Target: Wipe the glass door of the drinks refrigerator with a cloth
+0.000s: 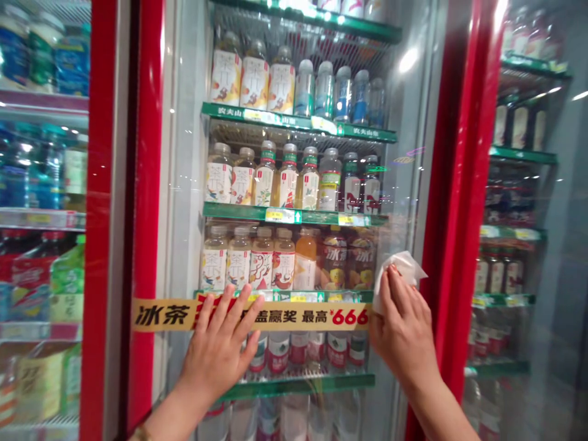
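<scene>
A glass fridge door (404, 184) with a red frame fills the view, full of bottled drinks (275, 177) on green shelves. My left hand (220, 349) lies flat on the glass, fingers spread, over a yellow sticker strip (285, 315) with red and black print. My right hand (399, 324) presses a white tissue (404, 269) against the glass near the door's right edge, just past the strip's right end. The fingers of that hand lie close together on the tissue.
A second fridge (41, 202) with drinks stands to the left behind a red door frame (98, 214). Another fridge (519, 233) with green shelves stands to the right. Light reflections (408, 59) show on the glass.
</scene>
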{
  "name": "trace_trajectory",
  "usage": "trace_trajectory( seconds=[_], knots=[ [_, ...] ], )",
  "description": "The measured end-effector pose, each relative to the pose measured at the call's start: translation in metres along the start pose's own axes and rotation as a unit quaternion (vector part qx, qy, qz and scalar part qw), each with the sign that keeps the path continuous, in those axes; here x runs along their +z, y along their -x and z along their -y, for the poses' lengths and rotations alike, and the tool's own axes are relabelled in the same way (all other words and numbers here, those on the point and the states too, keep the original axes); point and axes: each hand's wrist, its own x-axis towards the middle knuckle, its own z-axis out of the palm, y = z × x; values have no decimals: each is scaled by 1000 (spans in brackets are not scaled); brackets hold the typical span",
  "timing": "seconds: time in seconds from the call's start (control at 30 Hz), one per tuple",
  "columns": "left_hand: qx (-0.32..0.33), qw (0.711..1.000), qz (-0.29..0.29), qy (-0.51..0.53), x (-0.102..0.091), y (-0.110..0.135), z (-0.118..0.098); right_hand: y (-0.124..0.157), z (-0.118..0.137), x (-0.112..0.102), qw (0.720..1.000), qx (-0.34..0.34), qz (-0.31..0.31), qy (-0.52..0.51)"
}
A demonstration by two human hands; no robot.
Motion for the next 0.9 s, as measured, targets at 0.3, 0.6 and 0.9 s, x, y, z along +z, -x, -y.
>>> trace_trajectory(
  seconds=[0.3, 0.6, 0.9],
  knots=[
    [-13, 999, -22, 36, -7, -5, -2, -39, -13, 22, 977, 133, -114, -120],
    [49, 999, -12, -10, -21, -39, 48, -35, 43, 41, 987, -134, 29, -78],
    [49, 999, 2, -20, -16, -35, 46, -91, 30, 44, 992, 45, -9, -119]
  ],
)
